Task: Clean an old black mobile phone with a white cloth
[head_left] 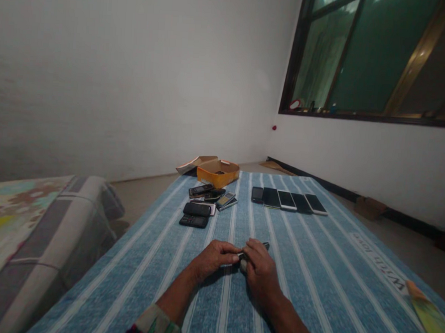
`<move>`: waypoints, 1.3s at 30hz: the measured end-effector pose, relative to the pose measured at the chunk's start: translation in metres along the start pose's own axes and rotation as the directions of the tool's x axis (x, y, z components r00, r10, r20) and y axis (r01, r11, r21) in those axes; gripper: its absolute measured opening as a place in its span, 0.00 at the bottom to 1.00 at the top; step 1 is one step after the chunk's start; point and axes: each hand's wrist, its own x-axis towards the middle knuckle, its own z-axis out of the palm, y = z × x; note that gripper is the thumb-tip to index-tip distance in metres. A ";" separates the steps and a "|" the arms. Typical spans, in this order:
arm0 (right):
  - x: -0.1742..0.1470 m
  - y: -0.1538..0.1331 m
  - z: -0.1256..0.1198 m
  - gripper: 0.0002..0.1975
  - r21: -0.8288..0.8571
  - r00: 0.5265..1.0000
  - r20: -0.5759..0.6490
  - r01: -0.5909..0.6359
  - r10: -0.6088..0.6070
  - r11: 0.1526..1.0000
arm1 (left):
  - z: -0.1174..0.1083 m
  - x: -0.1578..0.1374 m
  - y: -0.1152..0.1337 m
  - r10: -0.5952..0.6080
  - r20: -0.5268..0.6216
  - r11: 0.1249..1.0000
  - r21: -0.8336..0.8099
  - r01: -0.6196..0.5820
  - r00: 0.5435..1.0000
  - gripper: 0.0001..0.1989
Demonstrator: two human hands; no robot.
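Over the near middle of the blue striped cloth, my left hand [214,259] and my right hand [260,269] meet around a small dark mobile phone [266,245]. Most of it is hidden; its dark end shows past my right fingers. My right hand is closed around it, while my left thumb and fingers pinch its left side. Beyond my hands, to the left, lies a pile of older phones, among them a black keypad phone [194,221], a black phone [197,209] and a grey phone [226,200]. At the right a row of several phones [287,200] lies side by side.
An open orange cardboard box [218,175] stands at the far end of the striped cloth [155,278], its lid [196,164] beside it. A covered bed [49,226] is at the left. A yellow-green item [429,320] lies at the right edge, below a window [372,60].
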 end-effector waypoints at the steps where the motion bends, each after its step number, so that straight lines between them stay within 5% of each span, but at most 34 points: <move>1: 0.000 0.001 0.000 0.22 -0.007 1.000 0.004 0.010 -0.010 1.000 | 0.000 0.000 0.000 0.003 0.002 1.000 0.001 -0.003 1.000 0.19; 11: 0.004 0.028 -0.017 0.19 0.013 0.978 -0.148 -0.149 0.149 0.989 | 0.000 0.000 -0.001 -0.023 -0.023 1.000 0.008 0.024 0.999 0.19; 15: 0.018 0.022 -0.032 0.14 0.217 0.854 -0.272 -0.396 0.444 0.893 | 0.000 0.000 -0.003 -0.028 -0.026 0.999 -0.018 0.028 0.999 0.19; 18: 0.028 0.011 -0.037 0.11 0.311 0.801 -0.284 -0.444 0.528 0.841 | 0.001 0.000 -0.002 -0.034 -0.012 0.999 -0.021 0.034 0.999 0.19; 21: 0.029 -0.001 -0.031 0.12 0.285 0.858 -0.255 -0.374 0.446 0.883 | 0.002 -0.001 0.000 -0.038 -0.014 0.999 -0.017 0.038 0.999 0.18; 26: 0.013 -0.009 -0.005 0.16 0.087 0.988 -0.119 -0.090 0.101 0.992 | 0.003 -0.001 0.001 -0.006 -0.013 1.000 -0.023 0.006 1.000 0.16; 30: 0.005 -0.008 0.008 0.17 -0.019 0.999 -0.054 -0.008 0.007 1.000 | 0.001 0.001 -0.002 0.007 -0.028 1.000 -0.016 -0.008 1.000 0.17; 39: 0.004 -0.022 -0.003 0.16 0.033 0.994 0.073 -0.088 0.085 0.996 | 0.001 0.002 -0.001 0.013 0.001 1.000 0.024 -0.013 1.000 0.14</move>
